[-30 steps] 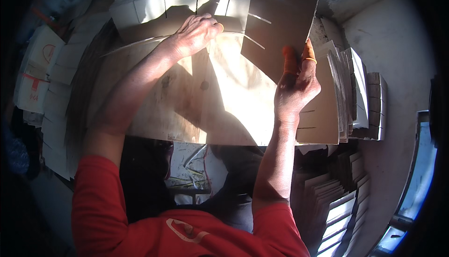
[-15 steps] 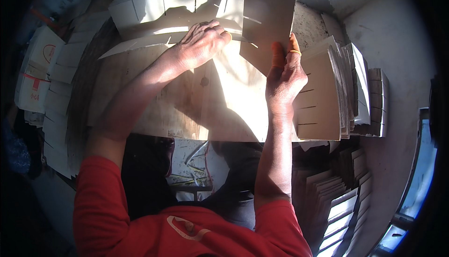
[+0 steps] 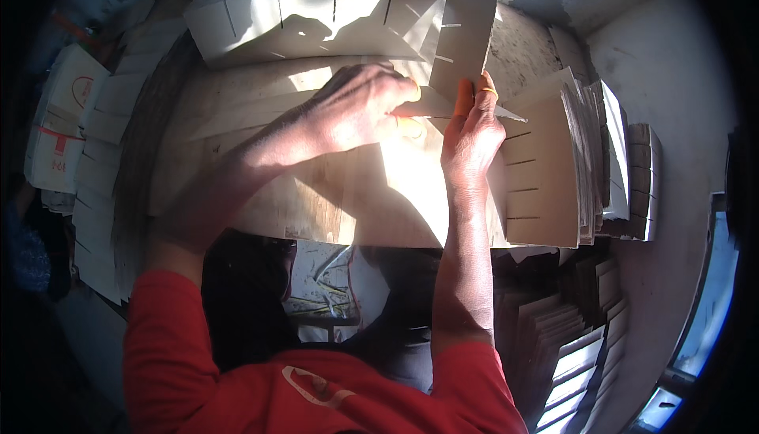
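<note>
My right hand [image 3: 473, 133], with orange covers on its fingers, grips the lower end of a slotted cardboard strip [image 3: 468, 27] that stands up and leans slightly. In my left hand [image 3: 368, 106], closed with covered thumb and fingertip, is a second cardboard strip [image 3: 245, 114]. It lies roughly level, reaches left under my forearm, and its pointed end shows past my right hand. The two strips meet or cross beside my right hand; the exact joint is hidden by the fingers. Both hands are above a wooden board [image 3: 261, 201].
A tall stack of slotted cardboard strips [image 3: 316, 11] stands at the board's far side. More slotted sheets [image 3: 541, 173] lean at the right, beside a wall [image 3: 672, 86]. White boxes [image 3: 67, 118] are at the left. Below right are more cardboard pieces [image 3: 553, 339].
My left hand has moved right and nearer to me, bringing its strip away from the stack toward the upright one. The upright strip has tilted and turned, and my right hand has dropped slightly.
</note>
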Demonstrator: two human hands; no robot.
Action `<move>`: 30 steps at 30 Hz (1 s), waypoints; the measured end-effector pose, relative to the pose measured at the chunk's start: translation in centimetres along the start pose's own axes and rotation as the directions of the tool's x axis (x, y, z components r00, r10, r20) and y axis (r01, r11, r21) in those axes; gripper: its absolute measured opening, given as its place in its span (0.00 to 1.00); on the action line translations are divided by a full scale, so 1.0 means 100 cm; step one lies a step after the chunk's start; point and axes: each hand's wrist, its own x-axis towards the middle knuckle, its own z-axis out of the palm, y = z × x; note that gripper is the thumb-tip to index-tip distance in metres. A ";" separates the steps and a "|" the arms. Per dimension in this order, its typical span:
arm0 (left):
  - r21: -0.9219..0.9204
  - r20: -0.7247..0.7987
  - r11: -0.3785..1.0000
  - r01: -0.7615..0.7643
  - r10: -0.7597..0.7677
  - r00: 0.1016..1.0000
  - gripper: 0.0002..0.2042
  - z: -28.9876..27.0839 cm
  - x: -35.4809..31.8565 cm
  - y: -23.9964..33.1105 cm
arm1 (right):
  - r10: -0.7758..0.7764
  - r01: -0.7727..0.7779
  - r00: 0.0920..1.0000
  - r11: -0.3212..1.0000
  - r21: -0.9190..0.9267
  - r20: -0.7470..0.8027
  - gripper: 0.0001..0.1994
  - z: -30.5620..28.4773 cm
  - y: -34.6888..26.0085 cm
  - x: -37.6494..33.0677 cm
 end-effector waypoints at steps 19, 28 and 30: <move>0.695 -0.430 0.702 0.152 0.238 0.871 0.07 -0.039 0.076 -0.165 | 0.198 -0.220 0.973 0.644 0.733 0.118 0.18 -0.003 -0.015 0.000; 0.631 -0.245 0.776 -0.005 0.205 0.947 0.07 -0.030 0.051 -0.122 | 0.279 -0.331 0.942 0.691 0.642 0.185 0.19 -0.014 -0.039 0.005; 0.609 -0.255 0.792 -0.036 0.239 0.937 0.07 -0.027 0.050 -0.113 | 0.219 -0.224 0.973 0.831 0.509 0.071 0.22 -0.007 -0.046 0.006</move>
